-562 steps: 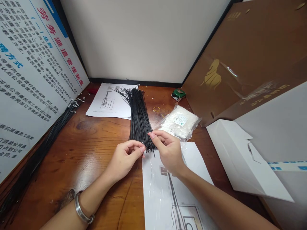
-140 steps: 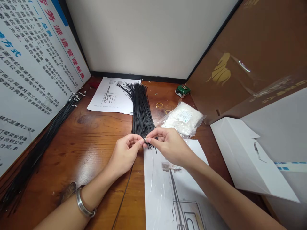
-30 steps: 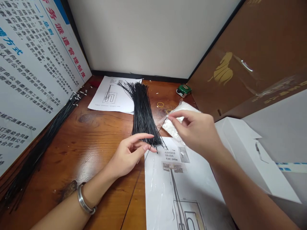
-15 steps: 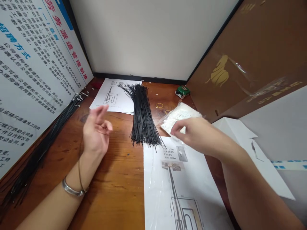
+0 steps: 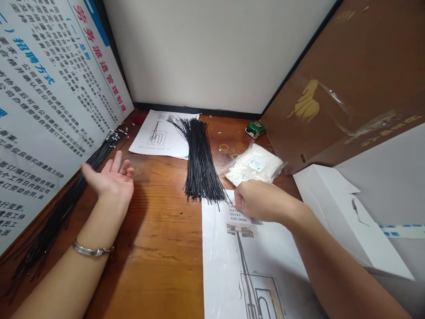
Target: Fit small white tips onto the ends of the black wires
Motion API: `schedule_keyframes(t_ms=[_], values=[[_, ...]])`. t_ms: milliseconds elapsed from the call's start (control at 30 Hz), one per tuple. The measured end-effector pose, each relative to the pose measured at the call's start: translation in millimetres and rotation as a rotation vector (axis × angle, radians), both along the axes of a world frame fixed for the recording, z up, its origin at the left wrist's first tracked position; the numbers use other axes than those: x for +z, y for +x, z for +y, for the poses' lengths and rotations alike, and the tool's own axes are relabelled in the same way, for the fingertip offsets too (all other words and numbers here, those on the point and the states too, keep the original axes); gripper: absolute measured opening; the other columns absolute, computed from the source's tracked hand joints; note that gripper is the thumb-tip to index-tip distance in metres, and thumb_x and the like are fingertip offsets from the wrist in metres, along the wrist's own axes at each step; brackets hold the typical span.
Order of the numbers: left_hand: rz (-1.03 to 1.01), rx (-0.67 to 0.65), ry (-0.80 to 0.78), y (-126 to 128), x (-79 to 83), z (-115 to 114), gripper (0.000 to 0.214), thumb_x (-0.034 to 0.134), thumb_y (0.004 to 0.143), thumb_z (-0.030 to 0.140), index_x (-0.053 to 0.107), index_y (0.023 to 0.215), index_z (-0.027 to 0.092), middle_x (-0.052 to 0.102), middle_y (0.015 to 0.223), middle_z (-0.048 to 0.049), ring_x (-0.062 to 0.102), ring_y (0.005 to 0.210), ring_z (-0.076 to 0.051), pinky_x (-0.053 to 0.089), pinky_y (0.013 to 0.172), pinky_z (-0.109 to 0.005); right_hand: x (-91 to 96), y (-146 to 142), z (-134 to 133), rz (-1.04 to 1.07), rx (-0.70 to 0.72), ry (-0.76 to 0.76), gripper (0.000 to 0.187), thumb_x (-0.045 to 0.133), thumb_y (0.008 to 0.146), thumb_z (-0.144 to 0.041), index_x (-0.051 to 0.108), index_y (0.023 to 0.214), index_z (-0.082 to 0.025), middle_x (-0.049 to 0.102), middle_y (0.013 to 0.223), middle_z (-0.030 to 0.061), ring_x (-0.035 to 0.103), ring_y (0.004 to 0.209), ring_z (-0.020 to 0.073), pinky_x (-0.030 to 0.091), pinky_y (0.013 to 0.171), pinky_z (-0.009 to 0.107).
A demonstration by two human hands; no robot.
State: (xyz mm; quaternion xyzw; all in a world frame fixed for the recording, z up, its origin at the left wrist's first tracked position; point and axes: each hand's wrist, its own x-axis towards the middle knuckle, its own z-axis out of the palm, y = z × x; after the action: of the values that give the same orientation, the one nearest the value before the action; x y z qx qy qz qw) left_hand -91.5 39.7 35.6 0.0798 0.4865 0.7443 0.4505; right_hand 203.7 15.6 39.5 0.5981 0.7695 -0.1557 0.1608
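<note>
My left hand [image 5: 111, 179] is over the wooden table [image 5: 159, 248] at the left, palm up with its fingers spread and nothing in it. It is right beside a long pile of black wires with white tips [image 5: 63, 208] that lies along the printed board. My right hand [image 5: 260, 203] rests knuckles-up on a plastic-covered diagram sheet [image 5: 252, 270], fingers curled down at the sheet's top edge. What they pinch is hidden. A bundle of black wires [image 5: 200, 161] lies between my hands, its near end just left of my right fingers. A clear bag of small white pieces [image 5: 255, 165] sits just beyond my right hand.
A second diagram sheet [image 5: 159, 138] lies at the back under the bundle's far end. A small green object [image 5: 255, 129] and yellow rubber bands [image 5: 224, 147] are near the back wall. A white box [image 5: 345, 221] and a brown carton [image 5: 348, 88] close off the right side.
My left hand has swung from the bundle's near end out to the left pile and opened palm up. My right hand came down from near the bag onto the diagram sheet.
</note>
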Motion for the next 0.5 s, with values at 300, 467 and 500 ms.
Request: schedule_keyframes(t_ms=[300,467,500], values=[[1.246,-0.889,-0.08,68,-26.1,-33,0.014,0.057,0.08,0.021,0.066,0.09,0.019,0.071,0.088,-0.0052,0.062,0.077,-0.019,0.046,0.071,-0.032,16.0,-8,0,0.266,-0.184,0.202,0.011,0.054,0.073,-0.018,0.061,0.066,-0.021,0.062,0.063,0.0009,0.049,0.052,0.0141,0.033,0.05,0.027],[1.661,-0.963,-0.104,72,-6.1,-40,0.022,0.048,0.083,0.016,0.063,0.098,0.021,0.07,0.1,-0.0063,0.064,0.09,-0.025,0.045,0.078,-0.039,22.7,-14,-5,0.397,-0.221,0.208,0.013,0.054,0.076,-0.021,0.062,0.066,-0.02,0.057,0.053,-0.0021,0.043,0.044,0.0107,0.033,0.048,0.026],[1.7,-0.972,-0.129,73,-2.0,-40,0.02,0.047,0.084,0.017,0.063,0.095,0.021,0.07,0.096,-0.0063,0.064,0.087,-0.026,0.045,0.074,-0.039,22.7,-14,-5,0.411,-0.219,0.213,0.012,0.054,0.076,-0.021,0.062,0.067,-0.02,0.058,0.054,-0.0022,0.043,0.044,0.0106,0.034,0.049,0.026]])
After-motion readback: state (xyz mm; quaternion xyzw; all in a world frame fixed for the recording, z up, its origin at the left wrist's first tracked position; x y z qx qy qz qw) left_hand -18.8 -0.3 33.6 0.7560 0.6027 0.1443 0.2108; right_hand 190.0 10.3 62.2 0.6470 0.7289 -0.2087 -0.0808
